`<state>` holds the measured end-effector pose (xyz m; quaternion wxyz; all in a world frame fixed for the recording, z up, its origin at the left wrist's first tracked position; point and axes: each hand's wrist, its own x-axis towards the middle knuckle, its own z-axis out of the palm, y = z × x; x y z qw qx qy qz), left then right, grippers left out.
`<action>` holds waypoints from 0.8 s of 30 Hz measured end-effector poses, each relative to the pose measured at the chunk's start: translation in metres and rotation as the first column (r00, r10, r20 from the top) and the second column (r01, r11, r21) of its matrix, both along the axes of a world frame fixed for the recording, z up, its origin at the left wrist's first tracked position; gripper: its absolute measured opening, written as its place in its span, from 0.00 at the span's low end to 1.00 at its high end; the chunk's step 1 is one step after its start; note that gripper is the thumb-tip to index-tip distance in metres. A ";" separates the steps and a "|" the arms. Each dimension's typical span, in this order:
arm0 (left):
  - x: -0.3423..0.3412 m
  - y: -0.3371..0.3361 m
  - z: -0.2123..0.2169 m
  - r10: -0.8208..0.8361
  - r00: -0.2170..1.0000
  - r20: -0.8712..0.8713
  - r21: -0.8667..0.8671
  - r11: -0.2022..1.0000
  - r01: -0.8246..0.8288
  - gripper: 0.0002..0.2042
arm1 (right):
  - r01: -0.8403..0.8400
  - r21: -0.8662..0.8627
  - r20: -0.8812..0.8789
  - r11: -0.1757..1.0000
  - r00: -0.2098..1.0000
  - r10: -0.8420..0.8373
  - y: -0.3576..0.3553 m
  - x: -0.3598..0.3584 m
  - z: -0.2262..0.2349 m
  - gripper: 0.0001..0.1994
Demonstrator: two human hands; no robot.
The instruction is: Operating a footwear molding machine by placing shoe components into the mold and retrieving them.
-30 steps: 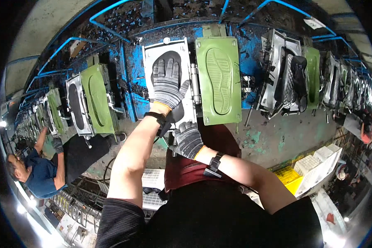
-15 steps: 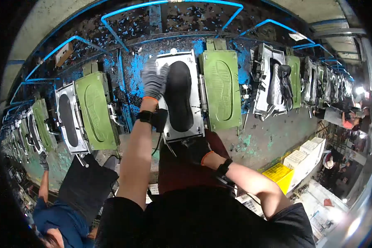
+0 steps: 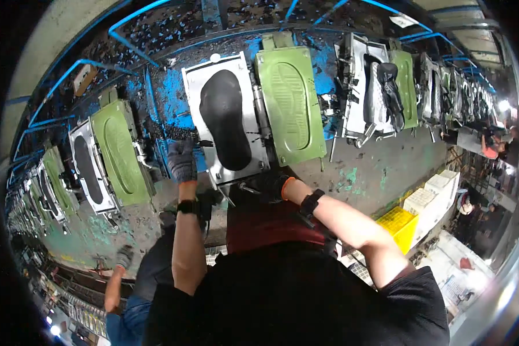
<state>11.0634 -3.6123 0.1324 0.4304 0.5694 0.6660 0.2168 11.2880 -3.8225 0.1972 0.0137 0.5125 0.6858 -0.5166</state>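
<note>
In front of me lies an opened shoe-sole mould; its silver half [image 3: 191, 92] holds a black sole [image 3: 222, 115]. Hinged to its right is the green half [image 3: 291, 109], with a sole-shaped hollow. My left hand [image 3: 182, 161], in a grey striped glove, is beside the silver half's lower left edge, and its fingers are too unclear to read. At the mould's near edge is my right hand [image 3: 269, 185] in a dark glove, beside a short metal handle [image 3: 249, 189]. Its fingers are lost against the dark clothing, so its grip is hidden.
Similar moulds stand in a row on both sides, one green half [image 3: 121, 150] to the left and another [image 3: 405, 86] to the right. Blue rails [image 3: 138, 14] run behind. A co-worker's gloved hand [image 3: 124, 255] is at lower left. A yellow crate [image 3: 399, 226] stands at right.
My left hand has come off the sole and down to the mould's left side. In the picture the mould has shifted up and left. The co-worker's hand has moved to the right.
</note>
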 end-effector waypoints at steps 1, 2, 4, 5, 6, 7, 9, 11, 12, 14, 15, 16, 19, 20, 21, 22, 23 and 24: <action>-0.003 -0.006 0.023 -0.174 0.983 -0.061 0.123 0.976 0.180 0.10 | -0.029 -0.041 0.039 0.999 0.999 0.031 0.002 0.002 0.001 0.31; -0.003 -0.018 0.043 -0.326 0.935 -0.138 0.226 0.909 0.350 0.10 | 0.037 0.025 -0.009 0.999 0.999 -0.037 0.000 0.007 0.019 0.30; 0.045 -0.050 0.093 -0.573 0.795 -0.198 0.147 0.785 0.602 0.11 | 0.171 0.064 0.065 0.983 0.982 -0.175 -0.032 0.061 0.037 0.27; 0.081 -0.062 0.103 -0.612 0.599 -0.516 0.140 0.629 0.764 0.11 | 0.296 0.097 0.117 0.950 0.945 -0.306 -0.053 0.094 0.045 0.24; 0.133 -0.079 0.127 -0.633 0.689 -0.353 0.074 0.715 0.695 0.11 | 0.419 0.138 0.162 0.898 0.884 -0.438 -0.075 0.125 0.052 0.21; 0.188 -0.100 0.146 -0.623 0.759 -0.187 -0.020 0.775 0.631 0.12 | 0.531 0.189 0.197 0.826 0.804 -0.562 -0.095 0.154 0.057 0.18; 0.266 -0.140 0.117 -0.802 0.517 -0.300 0.301 0.435 0.849 0.15 | 0.690 0.284 0.205 0.666 0.635 -0.745 -0.127 0.191 0.061 0.13; 0.378 -0.184 0.133 -0.886 0.439 -0.154 0.530 0.301 0.793 0.11 | 0.718 0.651 0.073 0.248 0.266 -0.961 -0.194 0.253 0.018 0.05; 0.421 -0.201 0.133 -0.915 0.369 -0.160 0.527 0.237 0.816 0.16 | 0.883 0.470 -0.101 -0.013 0.039 -0.994 -0.204 0.288 0.028 0.04; 0.507 -0.246 0.131 -0.935 0.265 -0.237 0.508 0.113 0.854 0.23 | 0.849 0.363 -0.283 -0.385 -0.293 -0.913 -0.213 0.363 0.047 0.04; 0.542 -0.263 0.131 -0.916 0.240 -0.322 0.478 0.061 0.876 0.26 | 0.739 0.466 -0.371 -0.487 -0.337 -0.866 -0.212 0.396 0.045 0.06; 0.575 -0.278 0.135 -0.916 0.162 -0.368 0.304 0.046 0.951 0.29 | 0.717 0.654 -0.125 -0.239 -0.209 -0.970 -0.230 0.440 0.028 0.11; 0.613 -0.298 0.083 -0.852 0.002 -0.524 -0.007 0.006 1.000 0.25 | 0.653 0.714 0.193 0.253 0.164 -0.967 -0.207 0.502 0.024 0.28; 0.611 -0.308 0.078 -0.875 0.233 -0.424 0.257 0.130 0.958 0.20 | 0.683 0.638 0.258 0.357 0.247 -0.934 -0.205 0.513 0.020 0.27; 0.621 -0.314 0.084 -0.932 0.107 -0.346 0.274 0.008 0.962 0.15 | 0.696 0.558 0.321 0.452 0.321 -0.891 -0.207 0.531 0.010 0.26; 0.631 -0.323 0.102 -0.952 0.160 -0.260 0.318 0.072 0.945 0.13 | 0.860 0.468 0.001 0.206 0.232 -0.973 -0.227 0.556 -0.038 0.21; 0.629 -0.325 0.118 -0.955 0.234 -0.184 0.327 0.165 0.930 0.12 | 0.828 0.557 -0.122 0.073 0.168 -0.978 -0.225 0.554 -0.040 0.10; 0.633 -0.321 0.137 -0.926 0.377 -0.015 0.257 0.361 0.897 0.11 | 0.877 0.480 -0.151 0.016 0.101 -0.983 -0.220 0.552 -0.028 0.08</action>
